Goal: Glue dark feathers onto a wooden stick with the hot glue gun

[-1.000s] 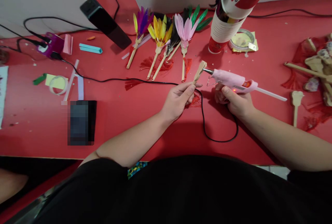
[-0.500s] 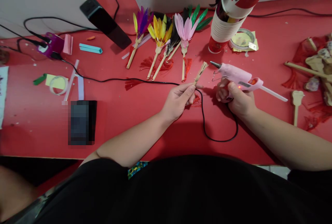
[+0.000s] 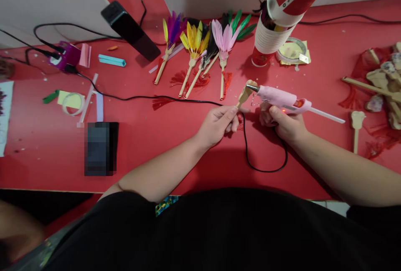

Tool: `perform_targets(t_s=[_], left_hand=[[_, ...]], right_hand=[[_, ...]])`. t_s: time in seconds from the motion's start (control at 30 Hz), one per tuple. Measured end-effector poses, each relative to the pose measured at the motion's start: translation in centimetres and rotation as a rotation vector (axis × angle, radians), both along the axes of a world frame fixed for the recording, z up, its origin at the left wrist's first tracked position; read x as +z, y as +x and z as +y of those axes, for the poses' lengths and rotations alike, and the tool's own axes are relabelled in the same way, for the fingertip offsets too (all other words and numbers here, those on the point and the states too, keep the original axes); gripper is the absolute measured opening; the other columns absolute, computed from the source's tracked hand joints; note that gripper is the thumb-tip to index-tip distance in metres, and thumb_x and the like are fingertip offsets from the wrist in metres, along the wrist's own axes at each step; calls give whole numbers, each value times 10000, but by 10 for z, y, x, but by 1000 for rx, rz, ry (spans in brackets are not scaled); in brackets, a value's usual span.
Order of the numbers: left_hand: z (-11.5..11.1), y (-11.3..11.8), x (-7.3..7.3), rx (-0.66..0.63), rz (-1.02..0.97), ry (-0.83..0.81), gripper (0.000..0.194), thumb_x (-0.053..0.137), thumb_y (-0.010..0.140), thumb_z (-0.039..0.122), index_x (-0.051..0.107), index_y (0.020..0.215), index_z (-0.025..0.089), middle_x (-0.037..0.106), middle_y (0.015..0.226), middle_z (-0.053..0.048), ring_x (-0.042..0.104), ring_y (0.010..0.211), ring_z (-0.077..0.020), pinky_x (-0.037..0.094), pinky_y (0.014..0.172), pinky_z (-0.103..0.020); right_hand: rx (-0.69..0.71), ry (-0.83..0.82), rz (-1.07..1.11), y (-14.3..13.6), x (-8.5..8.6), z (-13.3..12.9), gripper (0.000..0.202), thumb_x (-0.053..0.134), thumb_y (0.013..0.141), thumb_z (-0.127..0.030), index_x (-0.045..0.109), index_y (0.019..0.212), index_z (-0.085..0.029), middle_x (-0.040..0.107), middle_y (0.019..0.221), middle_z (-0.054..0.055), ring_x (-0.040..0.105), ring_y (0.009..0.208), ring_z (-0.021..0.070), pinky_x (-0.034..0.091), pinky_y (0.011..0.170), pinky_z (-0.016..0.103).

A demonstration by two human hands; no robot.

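Note:
Between the thumb and fingers of my left hand is the handle of a small wooden fan handle, its wide head tilted up. My right hand is wrapped round the grip of a pink glue gun, whose red light is on. The gun's metal nozzle points left and is at the wooden head; whether it touches I cannot tell. A white glue stick sticks out of the gun's back. Part of a red tassel shows under my left hand. The black cord loops below the gun.
Several feather fans, among them a pink one and a yellow one, lie behind my hands. Stacked paper cups stand at the back, beside a tape roll. Wooden pieces pile at right. A black power bank stands at left.
The wooden fan handle has turned so its broad face shows. The glue gun has moved slightly left and down, bringing its nozzle to the wooden head.

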State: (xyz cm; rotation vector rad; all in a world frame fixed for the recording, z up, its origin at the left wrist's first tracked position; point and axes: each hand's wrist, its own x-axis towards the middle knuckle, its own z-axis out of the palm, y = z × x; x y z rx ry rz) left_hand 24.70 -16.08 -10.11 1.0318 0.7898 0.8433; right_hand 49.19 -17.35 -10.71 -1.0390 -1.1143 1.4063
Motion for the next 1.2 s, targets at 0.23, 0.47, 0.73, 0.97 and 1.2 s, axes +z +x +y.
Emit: perform_targets(t_s=[0.23, 0.47, 0.73, 0.97, 1.2], left_hand=[[-1, 0, 2, -19, 1, -13, 726, 830, 1057, 889, 928, 1045, 170, 561, 565, 58, 350, 482, -74, 309, 503, -245], [-2, 1, 1, -19, -24, -23, 685, 842, 1066, 860, 918, 1016, 181, 530, 550, 67, 350, 470, -67, 297, 500, -234], [-2, -1, 0, -27, -22, -19, 675, 828, 1081, 852, 921, 1037, 185, 530, 551, 66, 365, 470, -81, 331, 499, -238], [-1, -1, 4, -36, -5, -47, 719, 838, 1057, 880, 908, 1028, 165, 531, 552, 67, 363, 474, -81, 356, 490, -231], [-1, 0, 2, -4, -35, -88, 669, 905, 1031, 828, 936, 1101, 163, 555, 572, 62, 373, 491, -84, 355, 485, -225]], right_hand=[[0, 9, -25, 3, 2, 1, 729, 998, 929, -858, 688, 643, -263, 531, 620, 1, 502, 571, 173, 400, 576, 393], [-23, -26, 26, -1, 3, 0, 712, 1006, 924, -831, 692, 655, -251, 524, 610, -10, 459, 557, 157, 409, 573, 371], [-26, -8, 6, -2, 3, 0, 733, 974, 940, -851, 676, 633, -257, 519, 598, -2, 476, 562, 171, 406, 567, 362], [-70, -41, 61, -2, -1, 0, 718, 1018, 903, -838, 693, 676, -239, 544, 608, -13, 470, 536, 143, 387, 532, 335], [-223, -94, 158, -7, 3, 4, 699, 1090, 777, -856, 719, 828, -266, 452, 608, -76, 405, 519, 131, 433, 494, 313]])
